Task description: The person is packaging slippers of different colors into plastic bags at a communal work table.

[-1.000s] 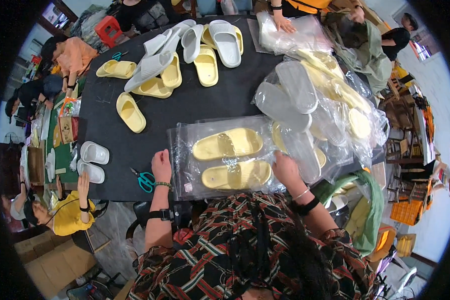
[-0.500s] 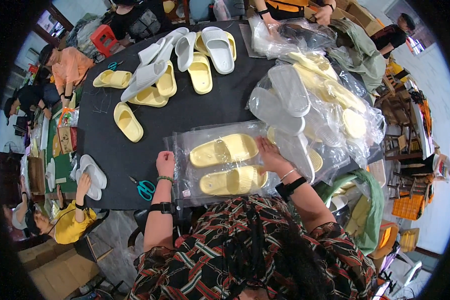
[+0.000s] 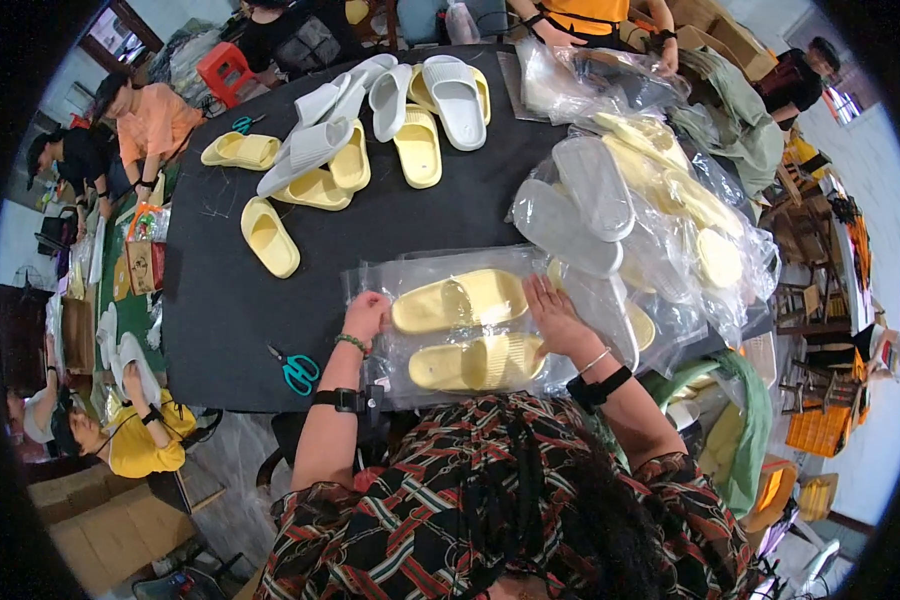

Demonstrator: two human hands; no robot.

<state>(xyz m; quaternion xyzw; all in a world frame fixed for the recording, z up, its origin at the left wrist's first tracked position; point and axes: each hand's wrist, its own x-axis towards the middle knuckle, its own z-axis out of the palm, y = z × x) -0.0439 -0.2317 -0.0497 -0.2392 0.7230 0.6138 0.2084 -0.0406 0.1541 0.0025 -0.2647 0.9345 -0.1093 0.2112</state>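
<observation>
A pair of pale yellow slippers (image 3: 460,303) lies side by side inside a clear plastic bag (image 3: 410,268) on the black table in front of me. My left hand (image 3: 367,317) is closed at the bag's left end, close to the upper slipper's tip, with its fingers curled on the plastic. At the other end, my right hand (image 3: 560,318) lies flat with fingers stretched, over the bag by the slippers' right tips. Teal-handled scissors (image 3: 299,373) rest left of my left forearm.
Bagged grey slippers (image 3: 568,228) and bagged yellow slippers (image 3: 715,255) are heaped on the right. Loose grey slippers (image 3: 315,145) and yellow slippers (image 3: 270,237) lie on the black table (image 3: 210,330). A green sack (image 3: 745,440) hangs near my right elbow. Other people work around the table.
My left hand has moved right, nearer the slippers, while my right hand stays flat. A co-worker in yellow has lifted grey-white slippers off the table's left edge. The view has shifted slightly.
</observation>
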